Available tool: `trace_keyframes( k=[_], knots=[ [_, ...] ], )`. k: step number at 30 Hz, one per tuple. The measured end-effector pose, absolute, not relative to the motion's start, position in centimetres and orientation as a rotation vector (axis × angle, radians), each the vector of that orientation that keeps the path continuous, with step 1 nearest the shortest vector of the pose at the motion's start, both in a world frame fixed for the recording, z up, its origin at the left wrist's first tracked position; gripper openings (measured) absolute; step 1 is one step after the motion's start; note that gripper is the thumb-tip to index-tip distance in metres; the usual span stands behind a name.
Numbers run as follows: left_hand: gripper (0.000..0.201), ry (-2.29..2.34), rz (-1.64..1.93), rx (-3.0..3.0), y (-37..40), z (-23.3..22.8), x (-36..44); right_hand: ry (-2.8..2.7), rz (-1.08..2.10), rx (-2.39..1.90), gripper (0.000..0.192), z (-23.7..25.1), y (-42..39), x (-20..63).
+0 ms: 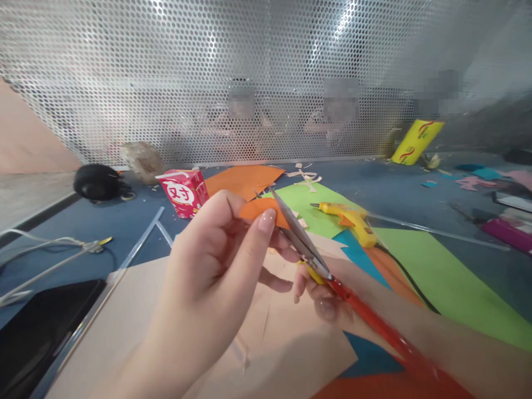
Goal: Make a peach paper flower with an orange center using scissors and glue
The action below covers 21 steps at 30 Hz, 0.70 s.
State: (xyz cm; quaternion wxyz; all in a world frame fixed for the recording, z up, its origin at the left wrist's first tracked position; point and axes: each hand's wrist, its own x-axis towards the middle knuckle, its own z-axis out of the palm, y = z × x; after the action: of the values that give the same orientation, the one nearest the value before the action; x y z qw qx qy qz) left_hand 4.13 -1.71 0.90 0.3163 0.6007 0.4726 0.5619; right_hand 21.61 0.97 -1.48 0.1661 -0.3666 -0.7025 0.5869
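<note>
My left hand pinches a small orange paper cut-out between thumb and fingers, raised above the beige paper sheet. My right hand grips the red-handled metal scissors, whose blades meet the cut-out's edge. A yellow glue gun lies just beyond on green paper.

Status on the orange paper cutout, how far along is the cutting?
Mid-cut. Done: the orange piece already has a rounded upper edge, and paper offcuts lie on the table. In hand: the left hand pinches the piece while the right hand works red-handled scissors, blades at its right edge. Left: the hidden part of the outline; how much remains can't be told.
</note>
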Motion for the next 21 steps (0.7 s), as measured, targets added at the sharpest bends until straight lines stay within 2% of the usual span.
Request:
trace_keyframes(
  k=[21],
  knots=[
    [0.007,1.178,1.506,1.550,-1.55,0.67,4.19,-1.957,1.703,-1.012,0.033,-1.57,0.89,21.48]
  ],
)
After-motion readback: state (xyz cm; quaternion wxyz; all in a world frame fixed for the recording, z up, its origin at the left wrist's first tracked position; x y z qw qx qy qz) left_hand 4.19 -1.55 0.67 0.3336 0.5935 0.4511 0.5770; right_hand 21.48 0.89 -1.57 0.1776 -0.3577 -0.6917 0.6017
